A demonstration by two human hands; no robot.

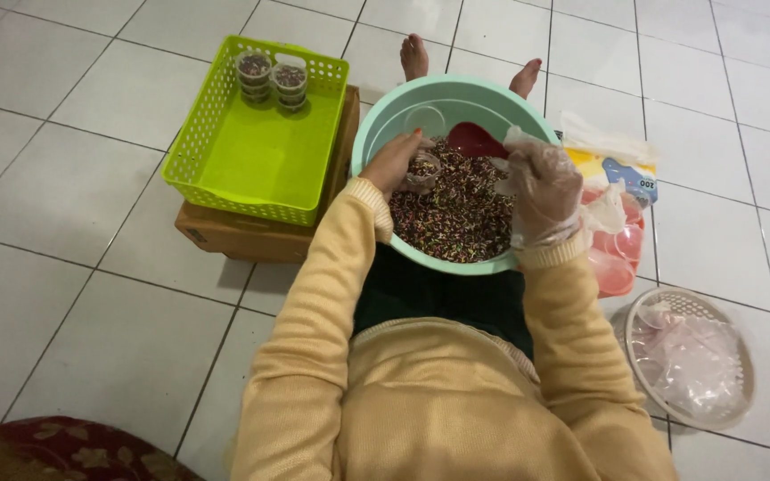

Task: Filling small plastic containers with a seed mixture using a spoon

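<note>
A mint-green bowl (383,116) rests on my lap, holding dark multicoloured sprinkles (456,218). My left hand (394,162) grips a small clear plastic cup (422,169) inside the bowl, just above the sprinkles. My right hand (541,187) wears a thin clear plastic glove and hovers over the bowl's right side, holding a red scoop (474,140) that points toward the cup. A clear lid (425,118) lies against the bowl's inner wall.
A lime-green basket (260,160) sits on a cardboard box (242,236) to my left, with filled small cups (272,78) stacked in its far corner. At right lie a bag of pink lids (617,249) and a round beige basket (690,361) with plastic. White floor tiles all around.
</note>
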